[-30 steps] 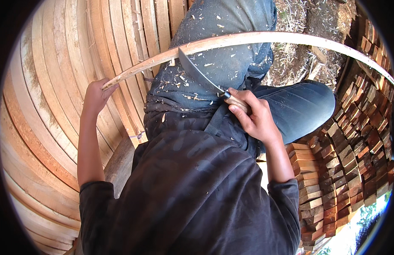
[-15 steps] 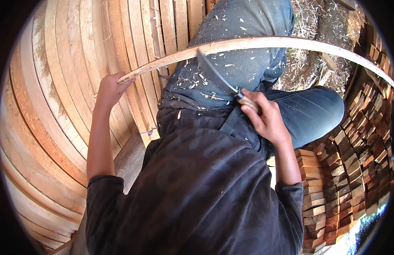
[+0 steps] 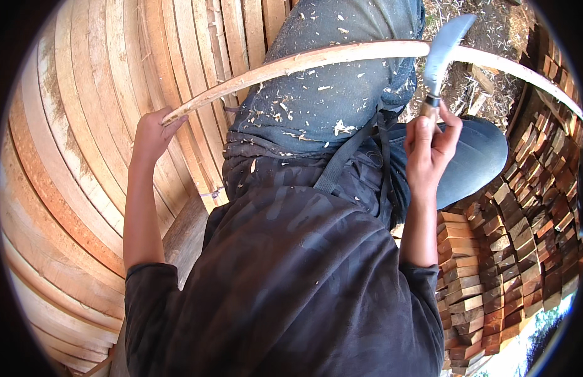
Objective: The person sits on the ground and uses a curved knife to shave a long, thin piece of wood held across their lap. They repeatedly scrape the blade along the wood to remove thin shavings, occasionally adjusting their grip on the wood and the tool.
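Stacked wooden slats (image 3: 84,157) — curved rows filling the left side. Left hand (image 3: 152,133) — closed around the near end of a long wooden strip (image 3: 342,55), which runs across the person's lap, over the shaving-flecked trousers (image 3: 329,94). Right hand (image 3: 430,147) — well apart from the left, clenched on the handle of a curved knife (image 3: 443,53), blade raised, crossing the strip. Stacked wood blocks (image 3: 492,251) — far right.

I was in a rough outdoor woodworking spot, prob. a small timber yard. Long planed slats (image 3: 84,163) were stacked thick on my left, short cut wood blocks (image 3: 492,264) piled in rows on my right. Shavings (image 3: 316,113) lay over my lap, w/ more chips and litter on the ground (image 3: 486,69) ahead.
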`<action>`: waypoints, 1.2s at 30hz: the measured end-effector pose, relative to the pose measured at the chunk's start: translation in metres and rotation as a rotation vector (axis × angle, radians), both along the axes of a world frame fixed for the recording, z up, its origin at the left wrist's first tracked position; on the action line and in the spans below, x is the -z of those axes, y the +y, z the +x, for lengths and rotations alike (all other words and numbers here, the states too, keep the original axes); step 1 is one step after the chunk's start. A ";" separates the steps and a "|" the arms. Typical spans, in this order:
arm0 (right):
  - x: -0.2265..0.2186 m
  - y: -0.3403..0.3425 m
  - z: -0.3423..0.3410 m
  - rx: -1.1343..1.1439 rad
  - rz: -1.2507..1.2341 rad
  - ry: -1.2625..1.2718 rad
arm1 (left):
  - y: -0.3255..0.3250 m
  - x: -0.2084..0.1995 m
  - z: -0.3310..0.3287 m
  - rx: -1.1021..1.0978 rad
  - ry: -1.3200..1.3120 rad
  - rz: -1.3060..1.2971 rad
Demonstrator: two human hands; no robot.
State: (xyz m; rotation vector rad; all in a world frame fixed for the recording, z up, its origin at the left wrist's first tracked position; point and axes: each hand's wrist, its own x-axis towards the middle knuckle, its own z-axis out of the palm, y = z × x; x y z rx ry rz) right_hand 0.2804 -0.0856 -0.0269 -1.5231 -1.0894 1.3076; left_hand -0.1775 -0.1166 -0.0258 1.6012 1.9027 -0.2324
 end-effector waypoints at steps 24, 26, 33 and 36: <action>-0.001 0.004 0.008 -0.079 0.040 -0.053 | 0.018 -0.009 -0.012 -0.121 -0.096 -0.238; -0.001 0.005 0.007 -0.081 0.062 -0.023 | 0.020 -0.012 -0.009 -0.121 -0.105 -0.237; -0.004 0.005 -0.004 -0.119 0.049 -0.050 | 0.018 -0.007 -0.013 -0.153 -0.054 -0.252; -0.004 0.009 -0.011 -0.303 0.153 -0.260 | 0.026 -0.005 -0.007 -0.115 -0.083 -0.222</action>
